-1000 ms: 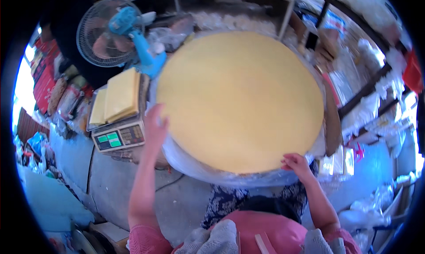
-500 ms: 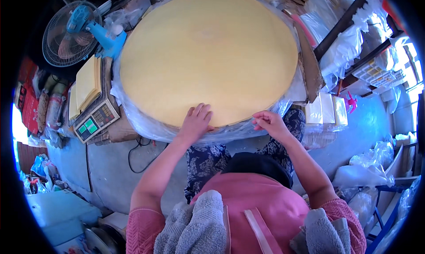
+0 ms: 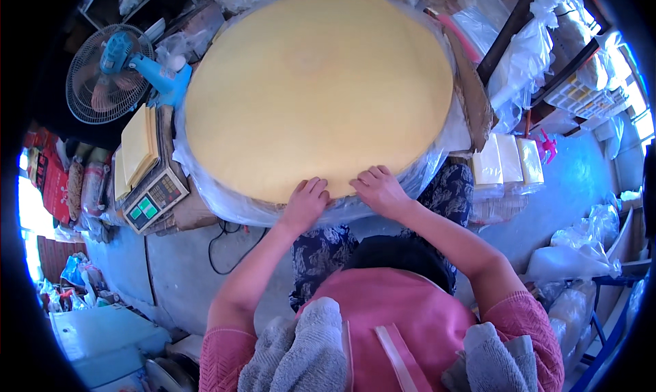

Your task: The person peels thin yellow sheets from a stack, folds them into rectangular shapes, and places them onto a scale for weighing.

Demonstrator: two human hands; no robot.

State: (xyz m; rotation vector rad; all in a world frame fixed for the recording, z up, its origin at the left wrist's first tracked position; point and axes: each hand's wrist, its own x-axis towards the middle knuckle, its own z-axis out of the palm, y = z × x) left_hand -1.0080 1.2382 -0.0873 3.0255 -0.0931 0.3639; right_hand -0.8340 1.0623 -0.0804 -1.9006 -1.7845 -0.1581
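Big round yellow slab (image 3: 318, 84) lying flat, wrapped underneath in clear plastic sheet (image 3: 225, 204) that shows all along its near rim. Left hand (image 3: 305, 202) resting palm down on the slab's near edge, fingers spread and flat, gripping nothing. Right hand (image 3: 378, 189) just beside it on the same near edge, also laid flat with fingers a little apart, thumb side toward the left hand; the two close together but not touching. Both pressing on the yellow surface right where it meets the plastic.

At the slab's left edge, a weighing scale (image 3: 152, 199) with a small stack of yellow squares (image 3: 140, 142) on its pan. Behind that, toward the far left corner, a blue standing fan (image 3: 113, 74). Beyond the right edge, pale yellow blocks (image 3: 506, 161) side by side in plastic, with a pink spray bottle (image 3: 547, 146) near them. Below the near edge, a black cable (image 3: 229, 245) looping over the grey floor (image 3: 178, 276).
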